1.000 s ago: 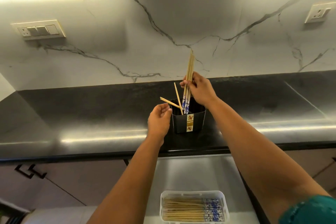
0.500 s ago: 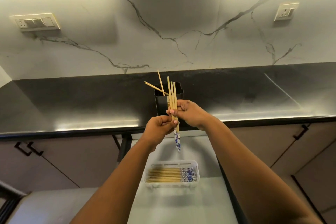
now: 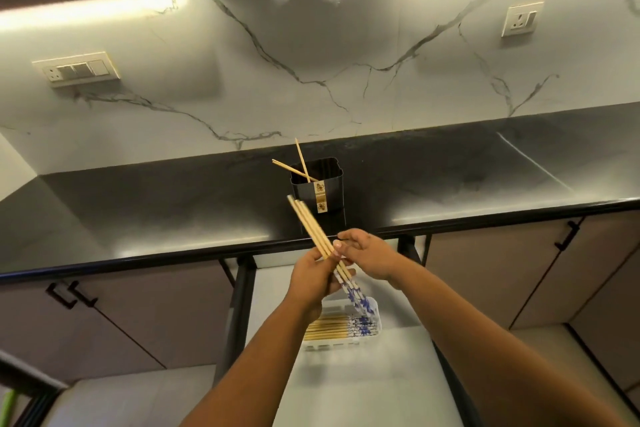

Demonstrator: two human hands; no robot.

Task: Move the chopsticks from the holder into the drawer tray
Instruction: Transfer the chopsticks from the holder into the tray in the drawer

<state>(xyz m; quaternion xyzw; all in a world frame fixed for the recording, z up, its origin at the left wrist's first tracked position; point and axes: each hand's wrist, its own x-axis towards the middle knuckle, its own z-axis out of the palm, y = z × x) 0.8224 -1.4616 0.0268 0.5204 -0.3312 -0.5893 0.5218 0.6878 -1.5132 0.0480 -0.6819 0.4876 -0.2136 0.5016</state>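
Observation:
A black square holder (image 3: 320,191) stands on the dark counter near its front edge, with a few loose chopsticks (image 3: 300,166) leaning out to the left. My left hand (image 3: 313,276) grips a bundle of chopsticks (image 3: 311,227), tilted with the blue-patterned ends down. My right hand (image 3: 369,255) touches the same bundle from the right with its fingertips. Below my hands the white drawer tray (image 3: 343,345) holds several chopsticks lying flat, blue ends to the right.
The black counter edge (image 3: 138,258) runs across the view above the open drawer (image 3: 363,385). Cabinet doors with black handles (image 3: 69,295) flank the drawer. Wall sockets (image 3: 78,69) sit on the marble backsplash.
The bundle has tilted from near upright to a slant and come down over the tray. My left hand has closed around it. The view has pulled back from the counter.

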